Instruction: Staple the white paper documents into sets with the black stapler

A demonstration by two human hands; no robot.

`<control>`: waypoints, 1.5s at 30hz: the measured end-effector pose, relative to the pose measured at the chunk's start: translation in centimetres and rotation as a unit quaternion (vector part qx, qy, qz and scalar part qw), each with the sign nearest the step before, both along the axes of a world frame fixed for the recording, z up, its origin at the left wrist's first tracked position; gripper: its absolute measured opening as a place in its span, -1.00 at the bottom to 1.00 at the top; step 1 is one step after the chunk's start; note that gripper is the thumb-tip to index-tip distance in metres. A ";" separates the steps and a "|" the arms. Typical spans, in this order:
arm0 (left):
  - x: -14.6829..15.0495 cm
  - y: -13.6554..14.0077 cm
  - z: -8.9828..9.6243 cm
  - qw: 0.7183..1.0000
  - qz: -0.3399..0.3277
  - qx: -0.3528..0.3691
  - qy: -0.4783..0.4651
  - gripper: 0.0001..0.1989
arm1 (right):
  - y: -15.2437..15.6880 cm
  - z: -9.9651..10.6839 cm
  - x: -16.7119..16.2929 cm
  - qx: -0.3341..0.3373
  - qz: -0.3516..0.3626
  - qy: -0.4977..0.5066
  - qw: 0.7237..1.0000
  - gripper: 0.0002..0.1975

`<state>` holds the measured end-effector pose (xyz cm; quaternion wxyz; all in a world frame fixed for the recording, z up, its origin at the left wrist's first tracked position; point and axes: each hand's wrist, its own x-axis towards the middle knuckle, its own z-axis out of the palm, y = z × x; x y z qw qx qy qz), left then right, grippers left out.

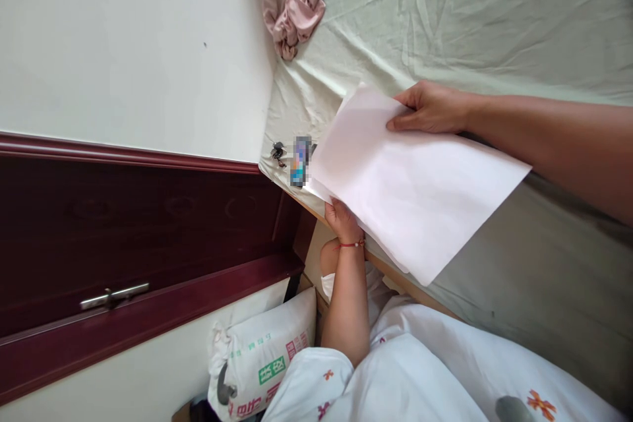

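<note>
Several white paper sheets (405, 178) are held tilted above the edge of a bed with a pale green sheet (395, 20). My right hand (430, 109) grips their upper edge, thumb lying on top and the other fingers mostly hidden underneath. At the near left edge, my left hand (343, 221) is closed on the same sheets, its fingers partly hidden beneath them. The layers look slightly out of line along the left and lower edges. No writing shows on the top face.
A blurred-out colourful object (300, 161) and a small dark item (278, 153) lie near the bed's corner. Crumpled pink cloth (297, 3) rests against the white wall. A dark red door (123, 211) with a metal handle is at left. A printed white sack (267, 356) stands below.
</note>
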<state>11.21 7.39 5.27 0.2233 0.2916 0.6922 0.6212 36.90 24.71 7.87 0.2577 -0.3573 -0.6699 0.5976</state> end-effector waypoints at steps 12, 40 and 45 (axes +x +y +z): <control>1.0 -0.1 1.3 0.997 0.046 0.018 -0.057 -0.56 | -0.1 0.2 -0.2 -0.008 -0.040 -0.034 0.999 -0.75; -0.1 -0.1 0.1 0.995 0.089 0.015 -0.030 -0.73 | 0.0 0.0 -0.4 0.005 -0.025 -0.014 1.000 -0.72; -0.3 -0.1 0.0 0.997 0.071 0.003 -0.024 -0.71 | -0.1 0.3 -0.4 0.014 -0.038 -0.038 0.998 -0.76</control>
